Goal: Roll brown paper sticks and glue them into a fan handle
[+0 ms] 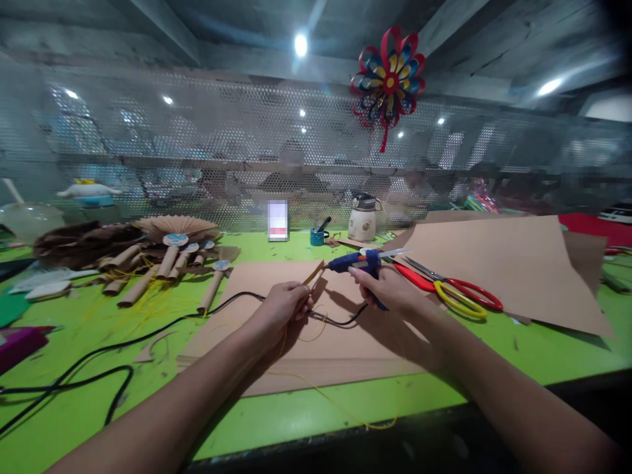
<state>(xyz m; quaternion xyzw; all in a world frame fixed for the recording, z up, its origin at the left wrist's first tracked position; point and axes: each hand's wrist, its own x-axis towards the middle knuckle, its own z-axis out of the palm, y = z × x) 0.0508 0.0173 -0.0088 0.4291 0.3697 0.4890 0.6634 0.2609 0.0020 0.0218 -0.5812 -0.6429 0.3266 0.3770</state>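
Note:
My right hand (380, 288) is wrapped round the handle of a blue hot glue gun (356, 262), its nozzle pointing left. A clear glue stick juts out of the gun's back end. Pinched in my left hand (289, 306) is a narrow folded strip of brown paper (316, 273), tilted up to the right. The nozzle is at the strip's upper end; whether they touch I cannot tell. A thin yellow string (340, 398) trails below my left hand. Under both hands lies a stack of brown paper sheets (237, 368).
Scissors with red and yellow handles (459, 299) lie to the right, beside large brown paper (494, 263). Paper fans with rolled handles (168, 260) are piled left. A black cord (162, 327) crosses the green table (276, 434). A phone (278, 220), a blue cup (317, 237) and a bottle (362, 220) stand behind.

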